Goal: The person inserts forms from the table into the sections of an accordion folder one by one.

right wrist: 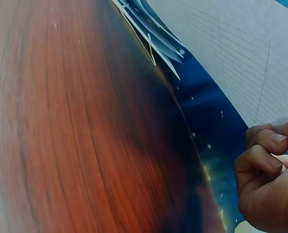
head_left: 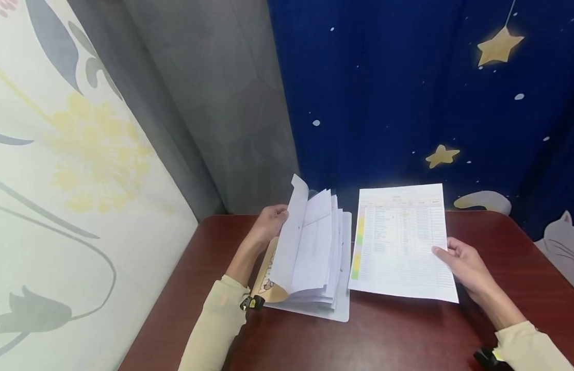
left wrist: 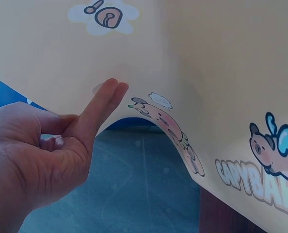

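Observation:
At the middle of the table lies a folder (head_left: 346, 288) with a stack of loose white papers (head_left: 316, 242) in it. My left hand (head_left: 269, 222) holds its front cover (left wrist: 149, 58) raised and bent by the edge. Cartoon capybaras and lettering decorate the cover's tan outer side; straight fingers lie against that side in the left wrist view. To the right, my right hand (head_left: 468, 265) pinches a printed sheet (head_left: 403, 247) by its right edge, thumb on the front face. A table of rows fills this sheet, with coloured blocks down its left side. It is held up, tilted, beside the folder.
The dark red wooden table (head_left: 389, 335) has rounded far corners. Behind it hang a grey curtain (head_left: 212, 103) and a blue curtain with stars (head_left: 384, 103). A white flowered surface (head_left: 82, 232) stands close along the left.

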Action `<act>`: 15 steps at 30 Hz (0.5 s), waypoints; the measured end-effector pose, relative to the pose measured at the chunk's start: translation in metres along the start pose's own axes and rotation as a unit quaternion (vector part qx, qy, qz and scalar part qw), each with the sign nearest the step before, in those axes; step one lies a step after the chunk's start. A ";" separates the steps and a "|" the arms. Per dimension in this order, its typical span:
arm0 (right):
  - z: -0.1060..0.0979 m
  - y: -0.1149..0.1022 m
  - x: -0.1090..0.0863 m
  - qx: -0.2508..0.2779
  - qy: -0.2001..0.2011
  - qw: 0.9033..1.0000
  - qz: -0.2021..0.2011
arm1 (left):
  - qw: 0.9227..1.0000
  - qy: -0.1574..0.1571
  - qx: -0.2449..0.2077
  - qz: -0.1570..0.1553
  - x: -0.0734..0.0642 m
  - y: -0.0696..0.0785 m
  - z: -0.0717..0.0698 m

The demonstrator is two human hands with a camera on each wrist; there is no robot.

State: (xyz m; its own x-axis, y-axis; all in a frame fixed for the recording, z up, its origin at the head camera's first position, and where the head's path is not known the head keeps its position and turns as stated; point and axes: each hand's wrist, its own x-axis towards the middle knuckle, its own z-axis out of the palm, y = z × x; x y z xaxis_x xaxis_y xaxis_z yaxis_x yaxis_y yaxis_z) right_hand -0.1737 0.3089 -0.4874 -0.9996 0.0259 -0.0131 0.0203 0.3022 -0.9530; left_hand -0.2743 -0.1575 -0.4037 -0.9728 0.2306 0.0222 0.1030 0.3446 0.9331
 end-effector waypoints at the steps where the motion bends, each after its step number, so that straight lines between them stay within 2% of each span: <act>1: 0.002 -0.001 0.001 0.001 0.001 1.000 -0.001 | 1.000 0.000 -0.001 0.000 0.000 0.000 0.000; 10: 0.017 -0.005 0.007 0.045 0.012 0.999 -0.017 | 1.000 -0.002 -0.004 0.001 -0.001 0.001 0.000; 15: 0.025 -0.008 0.009 0.050 0.023 0.998 -0.025 | 1.000 -0.001 -0.007 0.000 -0.001 0.001 -0.001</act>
State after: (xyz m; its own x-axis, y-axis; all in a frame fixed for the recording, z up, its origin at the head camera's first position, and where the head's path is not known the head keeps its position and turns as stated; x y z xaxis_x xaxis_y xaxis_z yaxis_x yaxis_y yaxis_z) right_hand -0.1833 0.2834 -0.4875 -0.9972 0.0574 0.0473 -0.0345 0.2071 -0.9777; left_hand -0.2731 -0.1581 -0.4030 -0.9723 0.2328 0.0217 0.1002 0.3311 0.9382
